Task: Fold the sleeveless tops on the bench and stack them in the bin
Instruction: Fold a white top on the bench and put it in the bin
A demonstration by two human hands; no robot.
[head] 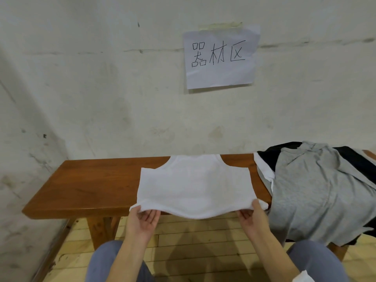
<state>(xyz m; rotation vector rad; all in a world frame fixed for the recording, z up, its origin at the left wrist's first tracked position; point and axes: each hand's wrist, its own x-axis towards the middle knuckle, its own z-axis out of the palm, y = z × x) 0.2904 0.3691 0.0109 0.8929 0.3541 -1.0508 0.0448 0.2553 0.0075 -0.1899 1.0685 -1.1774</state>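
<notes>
On the wooden bench point(85, 186) a white top point(195, 186) lies spread flat, its hem hanging over the near edge. Left hand point(145, 217) and right hand point(251, 215) each pinch that hem, thumbs on top. Beside it, a pile of grey and black clothes point(317, 190) covers the bench's right end.

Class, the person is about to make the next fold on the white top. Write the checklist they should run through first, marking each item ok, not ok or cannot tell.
1. Left hand grips the hem of the white top: ok.
2. Right hand grips the hem on its own side: ok.
3. Top lies spread on the bench, neck toward the wall: ok, though the hem sags off the near edge between the hands.
4. Room to fold: bench wood shows to the top's left: ok.
5. Top is apart from the pile of grey and black garments: cannot tell, as they lie very close.
6. Bin within sight: not ok, none shows.
</notes>
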